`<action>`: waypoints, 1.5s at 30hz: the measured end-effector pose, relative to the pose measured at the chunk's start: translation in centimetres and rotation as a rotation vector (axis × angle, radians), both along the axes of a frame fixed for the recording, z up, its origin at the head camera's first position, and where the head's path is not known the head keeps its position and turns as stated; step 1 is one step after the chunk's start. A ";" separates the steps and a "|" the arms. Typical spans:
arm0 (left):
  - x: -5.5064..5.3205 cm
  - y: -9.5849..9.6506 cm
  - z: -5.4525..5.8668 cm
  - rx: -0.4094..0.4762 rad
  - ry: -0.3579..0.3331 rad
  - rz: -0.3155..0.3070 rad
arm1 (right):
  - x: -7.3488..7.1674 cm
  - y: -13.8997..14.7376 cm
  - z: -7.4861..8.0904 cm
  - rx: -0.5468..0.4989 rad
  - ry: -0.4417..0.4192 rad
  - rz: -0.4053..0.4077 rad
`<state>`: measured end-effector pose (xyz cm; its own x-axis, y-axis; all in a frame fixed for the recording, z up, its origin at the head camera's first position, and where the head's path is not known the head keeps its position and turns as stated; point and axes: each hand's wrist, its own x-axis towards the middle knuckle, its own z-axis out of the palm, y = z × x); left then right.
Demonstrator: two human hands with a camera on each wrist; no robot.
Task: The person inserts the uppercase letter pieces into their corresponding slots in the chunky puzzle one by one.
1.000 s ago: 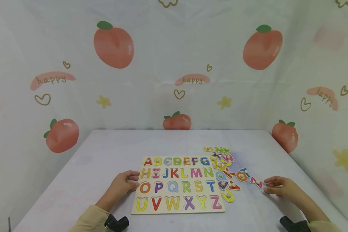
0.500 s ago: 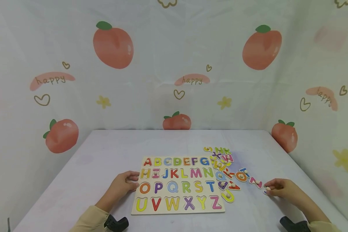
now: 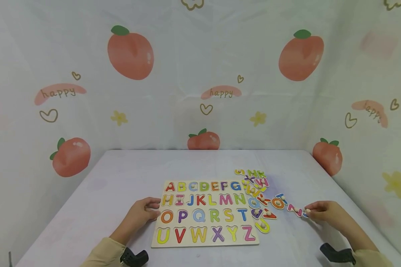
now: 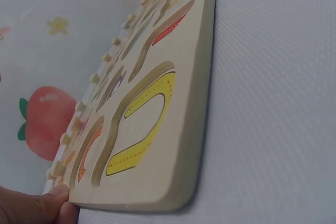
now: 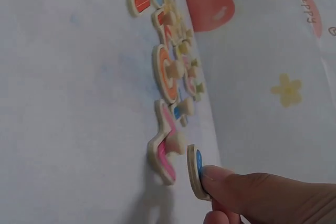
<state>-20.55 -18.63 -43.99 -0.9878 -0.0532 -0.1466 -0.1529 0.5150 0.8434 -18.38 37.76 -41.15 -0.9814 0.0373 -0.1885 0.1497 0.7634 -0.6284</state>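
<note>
A wooden alphabet puzzle board [image 3: 205, 237] lies flat on the table. My left hand [image 3: 140, 213] holds its left edge; in the left wrist view the thumb [image 4: 59, 191] touches the board near a corner. Knobbed letters A to I sit in the top rows, while the recesses from J onward show only printed letters. My right hand [image 3: 329, 215] pinches a small blue letter piece [image 5: 193, 169] by thumb and fingers, which hide part of it. Close beside it lies a pink Z-shaped or N-shaped piece [image 3: 294, 210].
Several loose knobbed letters lie right of the board, including an orange O [image 3: 278, 203], a red A [image 3: 269, 214] and a yellow U [image 3: 262, 225]. Some at the back overlap. A patterned cloth wall [image 3: 170, 122] stands behind the white table [image 3: 120, 167].
My right hand has shifted slightly up and left with the blue letter piece, bringing it beside the pink one. The left hand and board have stayed in place.
</note>
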 end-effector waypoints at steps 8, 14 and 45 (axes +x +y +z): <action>0.0 -0.1 -0.1 -0.002 0.013 -0.003 | -1.5 -2.7 2.0 -0.035 0.123 0.015; 0.0 0.0 0.0 -0.003 0.010 -0.006 | -2.9 -7.6 2.8 -0.087 0.167 0.030; 0.0 -0.1 0.3 -0.019 -0.012 -0.010 | -7.1 -28.7 0.8 -0.272 0.195 0.296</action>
<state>-20.59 -18.75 -43.72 -0.9864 -0.0458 -0.1577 -0.1577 0.5327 0.8315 -25.46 9.06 -40.34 -0.9604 -0.2761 0.0367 -0.1915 0.5587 -0.8070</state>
